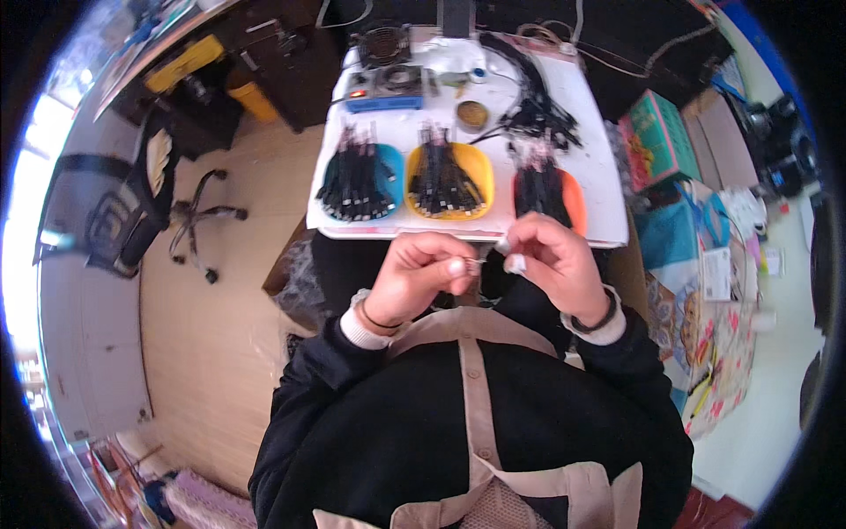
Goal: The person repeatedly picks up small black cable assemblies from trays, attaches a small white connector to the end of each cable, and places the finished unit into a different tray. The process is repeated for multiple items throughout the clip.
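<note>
Both my hands are raised in front of my body, just off the near edge of the white table (480, 227). My left hand (410, 278) is closed in a pinch; a thin, pale wire-like piece pokes out at its fingertips, too small to name surely. My right hand (557, 266) faces it a little apart, thumb and forefinger curled together, white wraps on the tips; whether anything is between them I cannot make out. Beyond them, a blue bowl (392, 164), a yellow bowl (480, 172) and an orange bowl (577, 201) hold bundles of short black cables.
Behind the bowls are a blue device (384, 101) with a red light, a small fan (383, 46), a round tin (472, 115) and a heap of long black cables (536, 104). A wheeled chair (132, 198) stands left. A green box (656, 137) is at right.
</note>
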The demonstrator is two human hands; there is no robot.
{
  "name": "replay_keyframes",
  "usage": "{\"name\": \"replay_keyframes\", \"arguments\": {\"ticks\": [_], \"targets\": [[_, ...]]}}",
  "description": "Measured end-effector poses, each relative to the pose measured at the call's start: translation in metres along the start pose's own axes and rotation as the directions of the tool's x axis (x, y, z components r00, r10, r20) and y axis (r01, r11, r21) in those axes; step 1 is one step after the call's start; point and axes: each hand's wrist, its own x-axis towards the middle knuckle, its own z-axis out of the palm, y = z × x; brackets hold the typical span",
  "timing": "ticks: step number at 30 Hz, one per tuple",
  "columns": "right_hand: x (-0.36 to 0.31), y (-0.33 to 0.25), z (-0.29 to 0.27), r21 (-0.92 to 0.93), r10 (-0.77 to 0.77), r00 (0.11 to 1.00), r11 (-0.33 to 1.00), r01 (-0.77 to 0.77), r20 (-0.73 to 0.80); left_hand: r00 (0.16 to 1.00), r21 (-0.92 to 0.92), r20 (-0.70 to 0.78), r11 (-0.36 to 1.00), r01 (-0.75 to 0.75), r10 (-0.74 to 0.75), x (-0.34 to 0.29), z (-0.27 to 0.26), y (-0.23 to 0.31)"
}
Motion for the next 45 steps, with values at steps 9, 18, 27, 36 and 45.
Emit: {"name": "replay_keyframes", "arguments": {"ticks": [9,18,27,36,45], "targets": [[0.039,0.002,-0.004,-0.159,-0.463,0.877,0.863,0.479,0.129,0.934,-0.483,0.271,0.807,0.341,-0.232,0.02,-0.001,-0.01],[0.039,-0.009,-0.006,-0.184,-0.479,0.858,0.841,0.509,0.186,0.888,-0.509,0.335,0.733,0.451,-0.314,0.026,0.002,-0.008],[0.027,0.006,0.014,-0.076,-0.339,0.94,0.939,0.335,-0.032,0.993,0.429,0.052,0.895,-0.12,0.108,0.014,0.003,0.02],[0.035,0.005,0.011,-0.392,-0.45,0.893,0.823,0.412,-0.007,0.999,0.334,-0.043,0.942,0.025,-0.011,0.018,-0.004,0.017],[0.041,0.029,-0.007,-0.197,-0.291,0.947,0.945,0.262,-0.139,0.995,0.591,-0.095,0.804,0.067,-0.013,0.06,0.002,0.052]]}}
